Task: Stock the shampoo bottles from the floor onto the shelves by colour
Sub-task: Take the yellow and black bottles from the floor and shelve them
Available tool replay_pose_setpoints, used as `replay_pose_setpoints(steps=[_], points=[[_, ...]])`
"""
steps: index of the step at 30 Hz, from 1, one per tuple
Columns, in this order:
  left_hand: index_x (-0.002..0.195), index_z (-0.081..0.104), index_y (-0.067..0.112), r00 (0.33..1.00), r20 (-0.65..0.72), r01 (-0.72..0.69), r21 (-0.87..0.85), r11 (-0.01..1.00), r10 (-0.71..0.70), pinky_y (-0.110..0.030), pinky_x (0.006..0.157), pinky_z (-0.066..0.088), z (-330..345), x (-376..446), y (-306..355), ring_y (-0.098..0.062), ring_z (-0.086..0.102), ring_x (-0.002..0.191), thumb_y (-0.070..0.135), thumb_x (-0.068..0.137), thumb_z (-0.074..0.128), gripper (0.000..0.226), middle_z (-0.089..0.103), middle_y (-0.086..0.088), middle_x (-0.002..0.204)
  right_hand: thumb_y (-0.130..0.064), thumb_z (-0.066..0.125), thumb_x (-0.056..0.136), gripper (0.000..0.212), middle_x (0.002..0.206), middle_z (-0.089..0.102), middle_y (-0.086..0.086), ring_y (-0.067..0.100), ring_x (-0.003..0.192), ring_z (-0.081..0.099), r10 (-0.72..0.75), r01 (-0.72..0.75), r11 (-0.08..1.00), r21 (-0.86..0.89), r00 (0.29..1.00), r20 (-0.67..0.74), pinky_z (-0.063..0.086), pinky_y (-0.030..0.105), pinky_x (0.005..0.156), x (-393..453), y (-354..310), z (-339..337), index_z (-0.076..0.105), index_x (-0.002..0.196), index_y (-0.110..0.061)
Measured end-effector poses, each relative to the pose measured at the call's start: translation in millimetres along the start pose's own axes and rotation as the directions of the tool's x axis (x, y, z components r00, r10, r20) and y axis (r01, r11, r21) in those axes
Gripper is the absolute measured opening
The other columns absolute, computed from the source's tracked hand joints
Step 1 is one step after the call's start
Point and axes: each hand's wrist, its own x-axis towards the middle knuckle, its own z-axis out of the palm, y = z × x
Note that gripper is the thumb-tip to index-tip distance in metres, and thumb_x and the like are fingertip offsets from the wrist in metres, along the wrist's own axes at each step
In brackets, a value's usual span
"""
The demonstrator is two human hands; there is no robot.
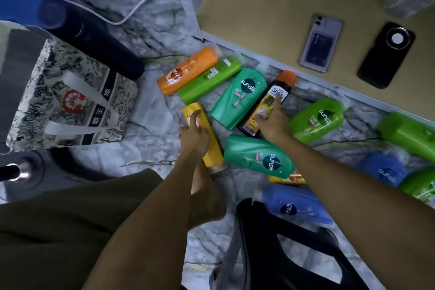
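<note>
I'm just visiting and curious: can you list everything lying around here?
orange bottle: 1, orange, floor, top of the cluster
lime bottles: about 4, lime green, floor, centre to right edge
teal bottles: 2, teal green, floor, centre
black bottle: 1, black with orange cap, floor, centre
yellow bottle: 1, yellow, floor, under the left hand
blue bottles: 2, blue, floor, lower right
phones: 2, lilac and black, on the brown shelf board
bag: 1, patterned, floor, left
left hand: touches the yellow bottle
right hand: rests on the black bottle
</note>
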Motion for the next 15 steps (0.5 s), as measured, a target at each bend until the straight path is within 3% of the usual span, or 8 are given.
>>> replay_pose_setpoints(steps=[3,7,10,12,14,15], points=[[0.140,0.037,0.049,0.998,-0.001,-0.064,-0.018,0.998,0.064,-0.052,0.073,0.059,0.5,6.8,-8.7,-0.045,0.060,0.074,0.013,0.087,0.048,0.066,0.043,-0.007,0.097,-0.025,0.065,0.097,0.092,0.139,0.047,0.023,0.040,0.110,0.059,0.031,-0.029,0.999,0.041,0.999,-0.037,0.048,0.037,0.090,-2.7,-3.9,7.3,0.000,0.161,-0.033],[0.146,0.037,0.040,0.991,0.041,-0.124,0.008,0.992,0.124,-0.050,0.085,0.057,-2.4,4.9,-7.6,-0.048,0.058,0.092,0.005,0.089,0.060,0.071,0.031,0.010,0.092,-0.019,0.070,0.094,0.095,0.144,0.033,0.024,0.039,0.109,0.058,0.056,-0.048,0.991,0.126,0.997,-0.056,0.043,0.031,0.098,-4.5,-8.7,5.6,0.004,0.161,-0.036],[0.145,0.040,0.040,0.989,0.038,-0.145,0.012,0.989,0.144,-0.043,0.086,0.058,-3.9,6.8,-9.1,-0.045,0.058,0.094,0.007,0.084,0.070,0.075,0.034,0.002,0.099,-0.014,0.076,0.089,0.097,0.141,0.033,0.020,0.031,0.102,0.056,0.069,-0.053,0.979,0.199,0.995,-0.077,0.043,0.032,0.104,-2.9,-6.8,4.4,0.013,0.159,-0.038],[0.144,0.042,0.039,0.990,0.036,-0.138,0.008,0.990,0.138,-0.026,0.072,0.059,-4.4,8.7,-13.0,-0.036,0.058,0.083,0.007,0.085,0.073,0.074,0.034,-0.010,0.111,-0.011,0.079,0.086,0.096,0.140,0.033,0.018,0.028,0.100,0.054,0.087,-0.061,0.965,0.256,0.992,-0.090,0.046,0.034,0.104,-2.2,-7.1,4.1,0.020,0.157,-0.041],[0.145,0.043,0.036,0.989,0.045,-0.141,0.009,0.990,0.140,-0.005,0.057,0.047,-5.3,10.6,-15.5,-0.020,0.053,0.075,0.006,0.085,0.075,0.074,0.033,-0.015,0.116,-0.010,0.081,0.083,0.098,0.138,0.036,0.018,0.027,0.098,0.054,0.095,-0.067,0.956,0.284,0.992,-0.087,0.048,0.035,0.103,-0.2,-6.9,5.1,0.023,0.155,-0.044],[0.146,0.042,0.036,0.988,0.053,-0.142,0.002,0.990,0.142,-0.001,0.056,0.044,-5.2,12.6,-16.7,-0.014,0.049,0.077,0.006,0.085,0.076,0.076,0.035,-0.015,0.117,-0.010,0.082,0.082,0.100,0.136,0.041,0.017,0.027,0.098,0.056,0.090,-0.064,0.954,0.293,0.993,-0.077,0.050,0.038,0.102,1.6,-6.7,5.9,0.022,0.154,-0.046]])
